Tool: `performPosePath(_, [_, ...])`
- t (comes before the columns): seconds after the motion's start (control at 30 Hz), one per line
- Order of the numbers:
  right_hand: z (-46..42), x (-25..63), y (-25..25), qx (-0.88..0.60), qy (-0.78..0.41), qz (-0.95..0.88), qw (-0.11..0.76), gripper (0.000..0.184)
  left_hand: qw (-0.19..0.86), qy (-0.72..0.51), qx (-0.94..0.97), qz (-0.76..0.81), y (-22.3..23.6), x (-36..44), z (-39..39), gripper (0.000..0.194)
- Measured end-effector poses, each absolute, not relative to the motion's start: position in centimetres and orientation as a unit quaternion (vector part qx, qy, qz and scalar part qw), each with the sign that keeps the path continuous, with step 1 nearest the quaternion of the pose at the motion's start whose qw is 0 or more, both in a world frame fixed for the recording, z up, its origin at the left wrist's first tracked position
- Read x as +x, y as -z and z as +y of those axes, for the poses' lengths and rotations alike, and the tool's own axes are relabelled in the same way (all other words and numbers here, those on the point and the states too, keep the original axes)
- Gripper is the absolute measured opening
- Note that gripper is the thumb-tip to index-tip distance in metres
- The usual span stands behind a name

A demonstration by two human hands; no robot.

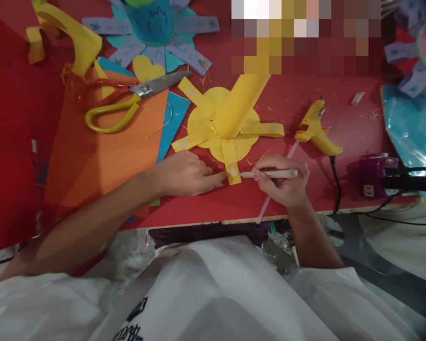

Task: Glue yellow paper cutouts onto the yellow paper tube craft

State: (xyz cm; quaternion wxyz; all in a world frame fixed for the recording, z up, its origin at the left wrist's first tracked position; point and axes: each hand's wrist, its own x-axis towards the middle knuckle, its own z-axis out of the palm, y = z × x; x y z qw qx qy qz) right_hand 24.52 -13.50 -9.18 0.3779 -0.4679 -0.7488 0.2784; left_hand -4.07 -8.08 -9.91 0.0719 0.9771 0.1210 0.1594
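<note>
A yellow paper craft (216,109) lies in the middle of the red table, with a scalloped round base, several strips spreading outward and a rolled paper tube rising from its centre. My right hand (283,182) grips a white pen (279,174), its tip at the near paper strip (233,161), where a pale star-like mark shows. My left hand (186,175) rests on the table left of that strip, fingers curled and fingertips beside its edge. Whether anything is between those fingers is hidden.
Scissors (138,94) lie on orange paper (110,151) at the left. A yellow glue gun (317,125) with a glue stick is on the right, near a purple power adapter (374,175). Another craft in blue (149,28) stands at the back. The table's front edge (206,225) runs before me.
</note>
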Motion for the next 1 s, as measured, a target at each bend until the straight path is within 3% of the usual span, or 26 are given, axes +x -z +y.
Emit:
performPosePath(0.3, [-13.4, 24.4, 9.3, -0.455, -0.266, -0.757, 0.386, 0.014, 0.077, -0.145, 0.978, 0.126, 9.9, -4.0, -8.1, 0.037])
performPosePath(0.67, [-13.4, 24.3, 9.3, -0.459, -0.246, -0.761, 0.386, 0.013, 0.088, -0.166, 0.974, 0.125, 10.0, -4.0, -8.0, 0.029])
performPosePath(0.83, [-13.7, 24.4, 9.5, -0.484, -0.169, -0.740, 0.435, 0.012, 0.059, -0.160, 0.978, 0.120, 10.2, -4.3, -8.2, 0.030])
performPosePath(0.9, [-13.9, 24.3, 9.7, -0.507, -0.119, -0.724, 0.452, 0.013, 0.057, -0.191, 0.971, 0.132, 9.8, -4.5, -8.4, 0.031])
performPosePath(1.0, [-14.4, 24.4, 10.4, -0.525, -0.065, -0.696, 0.485, 0.011, 0.071, -0.338, 0.914, 0.212, 8.3, -4.6, -7.9, 0.035])
